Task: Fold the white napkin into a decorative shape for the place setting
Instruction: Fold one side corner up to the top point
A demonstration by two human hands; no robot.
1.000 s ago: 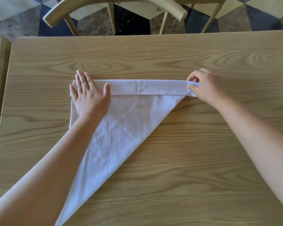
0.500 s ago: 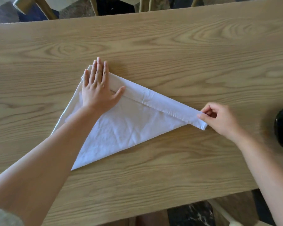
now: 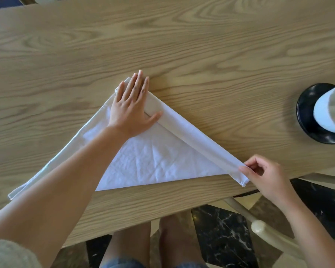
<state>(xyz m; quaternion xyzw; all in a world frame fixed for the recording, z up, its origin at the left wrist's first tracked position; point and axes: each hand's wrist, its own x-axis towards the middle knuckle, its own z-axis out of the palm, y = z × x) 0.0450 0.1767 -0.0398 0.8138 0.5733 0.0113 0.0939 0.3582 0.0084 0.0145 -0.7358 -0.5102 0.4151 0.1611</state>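
Note:
The white napkin (image 3: 159,161) lies flat on the wooden table (image 3: 182,45) as a triangle, with a narrow folded band along its long right edge. My left hand (image 3: 132,107) presses palm-down, fingers spread, on the napkin's far corner and the upper end of the band. My right hand (image 3: 263,175) pinches the band's near end between thumb and fingers, close to the table's front edge. My left forearm hides part of the napkin's left side.
A white cylinder on a round black base (image 3: 315,117) stands at the right of the table. The table's front edge runs just below the napkin. Below it are my knees, a chair armrest (image 3: 263,227) and dark marble floor.
The view has swung, so the napkin now lies diagonally and nearer the front edge. My left hand stays flat on the far corner; my right keeps its pinch on the band's end.

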